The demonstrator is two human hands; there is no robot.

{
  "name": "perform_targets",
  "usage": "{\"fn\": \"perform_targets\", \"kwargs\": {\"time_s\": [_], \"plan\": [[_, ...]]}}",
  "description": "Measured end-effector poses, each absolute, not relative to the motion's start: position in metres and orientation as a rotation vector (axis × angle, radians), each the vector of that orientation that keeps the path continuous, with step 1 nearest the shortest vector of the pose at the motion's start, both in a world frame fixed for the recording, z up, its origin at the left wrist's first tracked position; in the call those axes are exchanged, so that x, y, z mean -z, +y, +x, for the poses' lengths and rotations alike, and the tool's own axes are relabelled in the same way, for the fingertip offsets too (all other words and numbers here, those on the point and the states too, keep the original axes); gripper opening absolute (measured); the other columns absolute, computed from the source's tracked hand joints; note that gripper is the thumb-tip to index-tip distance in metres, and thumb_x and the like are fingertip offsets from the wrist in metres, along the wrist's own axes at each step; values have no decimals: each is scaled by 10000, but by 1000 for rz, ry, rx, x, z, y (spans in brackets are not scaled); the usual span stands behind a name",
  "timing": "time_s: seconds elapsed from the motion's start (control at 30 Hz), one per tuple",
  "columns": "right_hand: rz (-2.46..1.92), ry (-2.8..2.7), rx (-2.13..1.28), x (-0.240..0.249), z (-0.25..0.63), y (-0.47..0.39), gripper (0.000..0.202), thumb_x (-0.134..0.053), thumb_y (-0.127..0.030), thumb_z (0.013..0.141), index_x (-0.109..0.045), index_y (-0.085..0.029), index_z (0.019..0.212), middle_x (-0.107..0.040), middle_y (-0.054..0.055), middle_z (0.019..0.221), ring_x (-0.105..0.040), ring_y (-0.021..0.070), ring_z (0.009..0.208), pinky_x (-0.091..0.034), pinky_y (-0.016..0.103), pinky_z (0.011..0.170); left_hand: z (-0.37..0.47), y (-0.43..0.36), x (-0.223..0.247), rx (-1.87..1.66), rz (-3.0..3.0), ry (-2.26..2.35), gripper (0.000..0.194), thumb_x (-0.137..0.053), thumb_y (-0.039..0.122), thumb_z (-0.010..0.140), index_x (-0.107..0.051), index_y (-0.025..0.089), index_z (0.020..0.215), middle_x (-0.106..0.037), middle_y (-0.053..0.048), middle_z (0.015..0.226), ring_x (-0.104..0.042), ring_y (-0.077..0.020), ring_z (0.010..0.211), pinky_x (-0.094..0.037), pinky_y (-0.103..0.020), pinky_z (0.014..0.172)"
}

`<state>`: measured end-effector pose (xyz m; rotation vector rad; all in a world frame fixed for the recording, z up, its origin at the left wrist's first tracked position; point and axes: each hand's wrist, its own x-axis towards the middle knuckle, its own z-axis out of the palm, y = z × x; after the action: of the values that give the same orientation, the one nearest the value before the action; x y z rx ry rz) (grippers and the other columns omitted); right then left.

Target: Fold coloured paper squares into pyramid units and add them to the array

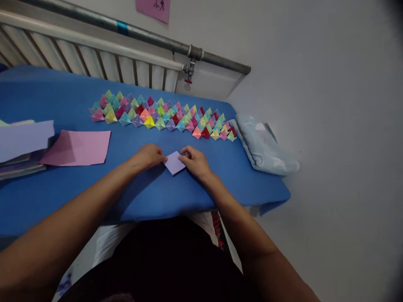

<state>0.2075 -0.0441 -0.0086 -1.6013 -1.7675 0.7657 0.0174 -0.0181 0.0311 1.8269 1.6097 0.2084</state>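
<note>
- Paper, lavender and folded small point(174, 162), is pressed flat on the blue table point(63, 96) near its front edge, between the two hands.
- It is pinned at its left edge by the fingertips of the left hand point(147, 156), which are curled down onto it.
- Its right edge is pinched and held down by the right hand point(195, 161), fingers closed narrowly on the paper.
- The fold in hand is judged to be at an early stage: the piece is flat and square, not yet a pointed form.
- Many finished pieces are seen already: rows of coloured folded pyramids point(163, 115) are lined up farther back on the table.
- More work is judged to remain: a pink sheet point(78, 147) and a stack of sheets point(22, 147) lie unfolded at the left.
- A folded pale-blue cloth point(264, 147) rests at the table's right end.
</note>
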Motion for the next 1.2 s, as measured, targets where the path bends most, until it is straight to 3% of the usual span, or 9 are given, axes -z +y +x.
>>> {"fn": "perform_targets", "kwargs": {"time_s": [0.23, 0.37, 0.53, 0.73, 1.0, 1.2], "plan": [[-1527, -2199, -386, 18, 216, -40, 99, -574, -228, 919, -669, -223, 892, -651, 3, 804, -553, 165, 772, -388, 292, 749, 20, -17, -18, -36, 2059, 1659, 130, -616, 312, 801, -653, 211, 728, -656, -56, 713, -624, -255, 750, -385, -332, 633], [-1504, -2317, -229, 22, 225, -40, 174, -552, -274, 972, -711, -205, 975, -659, 61, 912, -552, 195, 852, -399, 320, 805, 16, -16, -8, -196, 2535, 1358, 195, -518, 221, 874, -681, 174, 970, -687, -107, 947, -622, -255, 872, -444, -352, 723], [-1336, -2460, -159, 25, 232, -47, 262, -476, -201, 1001, -730, -228, 1058, -704, 72, 1082, -530, 218, 947, -373, 360, 848, 6, -15, 10, -312, 2771, 724, 337, -366, 167, 953, -699, 204, 991, -711, -68, 968, -630, -206, 859, -463, -352, 779], [-1244, -2403, -361, 19, 239, -55, 237, -504, -229, 967, -700, -230, 1100, -715, 51, 1135, -558, 218, 961, -348, 391, 856, -12, -10, 10, -324, 2688, 664, 320, -485, 273, 949, -645, 224, 1223, -686, -77, 1249, -647, -228, 1063, -431, -372, 902], [-1222, -2372, -615, 10, 244, -50, 287, -687, -338, 829, -675, -230, 1094, -707, 46, 1165, -578, 232, 1003, -341, 383, 889, -15, 3, 16, -340, 2504, 669, 276, -469, 349, 985, -655, 247, 1162, -716, -40, 1196, -654, -202, 1072, -407, -355, 947], [-1287, -2349, -645, 10, 244, -51, 233, -696, -325, 843, -680, -262, 1066, -713, 25, 1164, -592, 225, 1016, -344, 380, 898, -15, 2, 13, -324, 2445, 734, 298, -471, 377, 954, -679, 268, 1138, -725, -36, 1183, -658, -213, 1066, -419, -375, 968]]}}
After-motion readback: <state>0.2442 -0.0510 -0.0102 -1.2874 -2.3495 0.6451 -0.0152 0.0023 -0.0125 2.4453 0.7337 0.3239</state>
